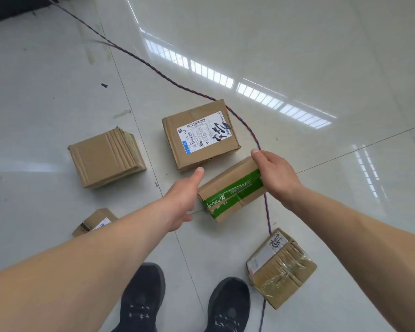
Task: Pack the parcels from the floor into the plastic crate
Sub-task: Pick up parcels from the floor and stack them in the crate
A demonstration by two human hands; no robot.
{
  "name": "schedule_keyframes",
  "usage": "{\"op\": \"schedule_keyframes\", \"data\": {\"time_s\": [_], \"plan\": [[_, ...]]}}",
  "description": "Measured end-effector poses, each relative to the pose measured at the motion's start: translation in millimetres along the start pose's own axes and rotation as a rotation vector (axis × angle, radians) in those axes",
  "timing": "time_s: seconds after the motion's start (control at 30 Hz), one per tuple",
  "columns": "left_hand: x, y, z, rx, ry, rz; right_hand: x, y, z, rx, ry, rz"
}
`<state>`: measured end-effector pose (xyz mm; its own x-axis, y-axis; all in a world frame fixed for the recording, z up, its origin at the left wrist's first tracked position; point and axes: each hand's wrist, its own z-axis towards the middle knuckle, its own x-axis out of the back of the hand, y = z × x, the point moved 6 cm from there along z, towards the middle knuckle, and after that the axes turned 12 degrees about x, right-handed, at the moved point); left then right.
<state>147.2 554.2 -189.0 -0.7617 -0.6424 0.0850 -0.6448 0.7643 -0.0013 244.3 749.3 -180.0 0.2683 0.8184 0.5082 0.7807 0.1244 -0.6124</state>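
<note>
Green-taped parcel (230, 191) lay lengthwise between both hands, right hand (276, 174) gripping its far end, left hand (182, 202) open against its near-left side.

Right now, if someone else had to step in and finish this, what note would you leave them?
Right hand: grips the far end of the green-taped parcel.
Left hand: open, at the parcel's near end; contact unclear.
On the floor: labelled parcel, plain parcel, clear-taped parcel, small parcel.
Crate: out of view.
Done: cannot tell.
Left: five parcels; mind the twisted cord.
</note>
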Motion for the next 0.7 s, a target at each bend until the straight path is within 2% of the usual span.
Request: {"op": "schedule_keyframes", "data": {"time_s": [0.13, 0.27, 0.33, 0.53, 0.7], "plan": [[-15.2, 1.5, 3.1, 0.045, -0.135, -0.160, -8.3, 7.7, 0.0, -0.028, -0.009, 0.040], [-1.5, 0.6, 2.1, -0.036, -0.016, -0.277, -8.7, 21.3, -21.4, -0.098, 0.125, 0.140], [6.4, -6.9, 1.6, -0.024, 0.019, -0.265, -15.4, 30.2, -34.9, -0.147, 0.130, 0.194], [14.3, -29.2, 8.2, 0.089, -0.033, -0.204, -57.3, 59.4, -48.6, -0.269, -0.028, 0.193], [16.3, -23.6, 28.6, 0.058, -0.063, -0.198, -65.0, 56.7, -36.7, -0.194, 0.055, 0.281]]}}
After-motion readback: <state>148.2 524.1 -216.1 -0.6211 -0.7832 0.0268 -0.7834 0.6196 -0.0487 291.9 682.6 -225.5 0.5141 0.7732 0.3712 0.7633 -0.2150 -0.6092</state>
